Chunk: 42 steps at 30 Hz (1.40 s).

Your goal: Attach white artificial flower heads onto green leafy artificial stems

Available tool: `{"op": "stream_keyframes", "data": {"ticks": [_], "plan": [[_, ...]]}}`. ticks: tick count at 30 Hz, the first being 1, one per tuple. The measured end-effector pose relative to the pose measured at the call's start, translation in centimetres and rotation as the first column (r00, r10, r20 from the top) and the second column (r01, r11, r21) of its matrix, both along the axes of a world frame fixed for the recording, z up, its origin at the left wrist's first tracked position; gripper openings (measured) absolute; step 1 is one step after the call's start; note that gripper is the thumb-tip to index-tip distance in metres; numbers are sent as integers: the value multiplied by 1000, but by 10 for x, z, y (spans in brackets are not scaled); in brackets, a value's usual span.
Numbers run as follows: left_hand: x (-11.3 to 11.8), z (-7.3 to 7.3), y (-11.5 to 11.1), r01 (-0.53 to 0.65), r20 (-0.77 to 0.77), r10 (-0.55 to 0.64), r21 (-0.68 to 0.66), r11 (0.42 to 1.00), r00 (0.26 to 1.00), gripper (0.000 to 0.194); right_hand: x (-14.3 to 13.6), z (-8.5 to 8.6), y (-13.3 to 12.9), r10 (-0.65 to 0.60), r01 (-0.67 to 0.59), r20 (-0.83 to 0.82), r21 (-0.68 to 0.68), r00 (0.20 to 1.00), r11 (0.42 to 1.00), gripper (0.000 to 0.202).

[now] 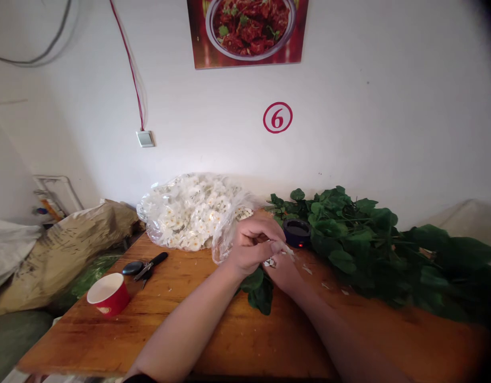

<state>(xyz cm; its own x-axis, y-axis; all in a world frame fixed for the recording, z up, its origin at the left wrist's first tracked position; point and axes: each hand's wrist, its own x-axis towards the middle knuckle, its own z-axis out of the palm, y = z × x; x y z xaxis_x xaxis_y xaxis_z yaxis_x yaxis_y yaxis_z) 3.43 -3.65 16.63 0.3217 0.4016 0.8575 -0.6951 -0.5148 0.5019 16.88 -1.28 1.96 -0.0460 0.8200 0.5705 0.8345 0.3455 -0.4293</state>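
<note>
My left hand [251, 247] is closed in a pinch, thumb against the fingers, at the middle of the table. White petal-like pieces [285, 250] show at its fingertips and look like part of an artificial flower. My right hand [280, 268] meets it from the right; its fingers are mostly hidden, so what it holds does not show. Beneath the hands, between my wrists, hangs a sprig of green artificial leaves [261, 295]. Its stem is out of sight behind my left hand.
Behind my hands lies a clear plastic bag of white flowers [193, 213]. A dark round device [297, 233] with a red light stands beside a large heap of green leaves [349, 234]. At left are black-handled pliers [150, 267] and a red paper cup [108, 294].
</note>
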Motion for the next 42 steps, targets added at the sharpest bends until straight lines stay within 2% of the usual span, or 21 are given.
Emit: {"op": "stream_keyframes", "data": {"ticks": [4, 9, 13, 18, 24, 28, 31, 37, 42], "plan": [[1, 1, -2, 34, 13, -34, -36, 999, 999, 20, 1, -1, 0, 37, -37, -29, 10, 999, 999, 13], [0, 5, -6, 101, 3, -101, -112, 989, 995, 25, 1, -2, -1, 53, -58, -78, -54, 996, 997, 18], [0, 7, -7, 136, -4, -138, -107, 985, 990, 20, 2, -5, 0, 74, -81, -91, -69, 993, 994, 15], [1, 4, -6, 233, -27, -239, -125, 964, 971, 14, 4, -7, 2, 65, -70, -65, -70, 996, 995, 17], [2, 3, -5, 255, -52, -262, -115, 960, 964, 16, 4, -7, 2, 102, -110, -83, -103, 991, 989, 12], [2, 3, -6, 290, -46, -301, -168, 942, 953, 16, 3, -5, 0, 101, -110, -90, -100, 991, 989, 14], [1, 3, -7, 285, -43, -301, -211, 935, 953, 18, 3, -4, 0, 100, -108, -82, -102, 992, 989, 15], [2, 4, -8, 242, -44, -255, -195, 951, 966, 20, 3, -3, 0, 117, -127, -105, -95, 988, 987, 19], [2, 2, -5, 251, -25, -259, -176, 952, 965, 16, 2, -2, -2, 97, -108, -106, -95, 990, 990, 21]]}}
